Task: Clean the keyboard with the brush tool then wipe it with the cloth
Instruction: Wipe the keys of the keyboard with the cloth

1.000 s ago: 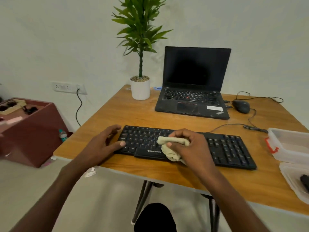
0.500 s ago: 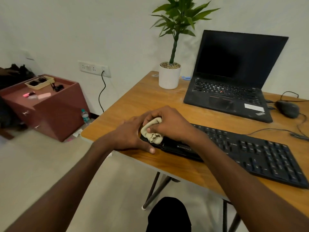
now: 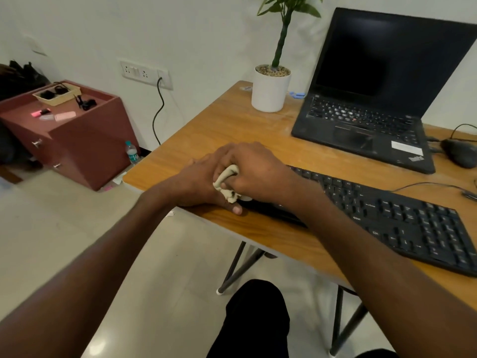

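Note:
A black keyboard [image 3: 402, 220] lies along the near edge of the wooden desk [image 3: 206, 130]. My right hand [image 3: 260, 171] is closed on a crumpled beige cloth [image 3: 227, 180] and presses it on the keyboard's left end. My left hand [image 3: 196, 184] rests flat against that left end, thumb on the desk at the keyboard's front corner, partly under my right hand. The left end of the keyboard is hidden by both hands. No brush tool is in view.
An open black laptop [image 3: 374, 99] stands behind the keyboard, a white potted plant [image 3: 271, 89] to its left and a black mouse [image 3: 459, 152] with cables to its right. A maroon cabinet [image 3: 77, 140] sits on the floor to the left.
My right hand slid the cloth from the keyboard's middle to its left end. My left hand closed in against that end. The view swung left, so the plastic boxes at the right left the frame.

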Motion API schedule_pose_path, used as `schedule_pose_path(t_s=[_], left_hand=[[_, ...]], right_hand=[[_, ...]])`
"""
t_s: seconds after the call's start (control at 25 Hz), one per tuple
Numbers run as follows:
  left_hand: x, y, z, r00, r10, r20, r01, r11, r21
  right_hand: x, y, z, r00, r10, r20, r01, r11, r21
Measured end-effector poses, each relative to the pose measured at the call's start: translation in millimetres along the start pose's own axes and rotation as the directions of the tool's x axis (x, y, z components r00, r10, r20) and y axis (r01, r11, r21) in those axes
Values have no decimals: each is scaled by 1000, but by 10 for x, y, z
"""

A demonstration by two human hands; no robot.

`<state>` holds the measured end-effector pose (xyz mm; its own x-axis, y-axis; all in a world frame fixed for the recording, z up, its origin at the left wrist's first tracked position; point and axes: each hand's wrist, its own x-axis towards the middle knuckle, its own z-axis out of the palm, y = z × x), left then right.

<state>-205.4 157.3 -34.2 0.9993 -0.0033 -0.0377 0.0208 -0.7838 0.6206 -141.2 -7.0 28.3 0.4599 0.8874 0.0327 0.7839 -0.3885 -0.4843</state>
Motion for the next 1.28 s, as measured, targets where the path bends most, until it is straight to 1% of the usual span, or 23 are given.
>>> schedule_pose_path(t_s=[0.12, 0.16, 0.2, 0.28, 0.32, 0.36, 0.4, 0.48, 0.56, 0.64, 0.68, 0.76, 0.8, 0.88, 0.96, 1.0, 1.08, 1.12, 1.16, 1.2, 1.28], left_hand=[[2, -7, -16, 1000, -6, -5, 6, 1000, -11], [2, -7, -26, 1000, -1, -1, 1, 1000, -16], [0, -10, -26, 1000, 0, 2, 0, 1000, -20], [-2, -18, -21, 1000, 4, 0, -4, 1000, -27], [2, -28, -18, 1000, 9, -1, -9, 999, -39], [-4, -24, -15, 1000, 14, 1, -14, 999, -50], [-4, -23, -18, 1000, 12, 6, -12, 998, -60], [6, -17, -27, 1000, 6, 26, -4, 997, -73], [17, -21, -26, 1000, 6, 25, -4, 998, -70], [2, -32, -14, 1000, 12, 22, -11, 997, -79], [0, -40, -8, 1000, 19, 21, -17, 996, -88], [19, -52, -8, 999, 28, 20, -26, 995, -95], [28, -60, -7, 999, 28, 20, -26, 995, -97], [29, -74, -3, 1000, 24, 16, -22, 994, -103], [33, -86, 1, 1000, 25, 14, -24, 993, -117], [31, -82, -1, 1000, 26, 12, -24, 993, -116], [31, -86, 1, 1000, 28, 11, -26, 994, -108], [28, -87, 2, 999, 32, 6, -31, 994, -106], [30, -92, 4, 999, 36, 0, -35, 994, -105], [35, -93, 7, 999, 39, -2, -39, 994, -107], [38, -89, 15, 999, 34, 3, -33, 992, -121]], right_hand=[[-85, 88, -258, 977, 108, 185, -77, 983, -164], [-100, 109, -321, 974, 130, 188, -92, 976, -198], [-79, 119, -333, 983, 131, 131, -103, 974, -203], [-20, 79, -232, 994, 101, -37, -104, 988, -117], [-6, 59, -153, 993, 99, -70, -103, 993, -57], [-13, 57, -79, 990, 111, -89, -114, 993, -36], [-31, 83, -38, 983, 142, -114, -148, 988, -52], [-79, 144, -66, 963, 209, -171, -237, 957, -164], [-97, 149, -115, 948, 238, -209, -289, 921, -263], [-74, 106, -86, 946, 179, -271, -253, 929, -270], [-82, 84, -59, 956, 133, -262, -205, 940, -272], [-167, 88, -37, 984, 62, -170, -110, 951, -290], [-235, 123, -60, 988, 72, -136, -109, 952, -286], [-369, 209, -150, 983, 139, -122, -169, 943, -286], [-474, 278, -175, 967, 175, -185, -227, 923, -311], [-499, 285, -154, 955, 150, -255, -227, 925, -306], [-506, 252, -106, 916, 45, -398, -162, 950, -265], [-495, 225, -88, 906, -3, -423, -115, 960, -254], [-484, 201, -75, 914, -24, -406, -82, 967, -242], [-476, 177, -53, 936, 2, -351, -87, 970, -226], [-473, 159, 39, 967, 117, -228, -160, 971, -179]])
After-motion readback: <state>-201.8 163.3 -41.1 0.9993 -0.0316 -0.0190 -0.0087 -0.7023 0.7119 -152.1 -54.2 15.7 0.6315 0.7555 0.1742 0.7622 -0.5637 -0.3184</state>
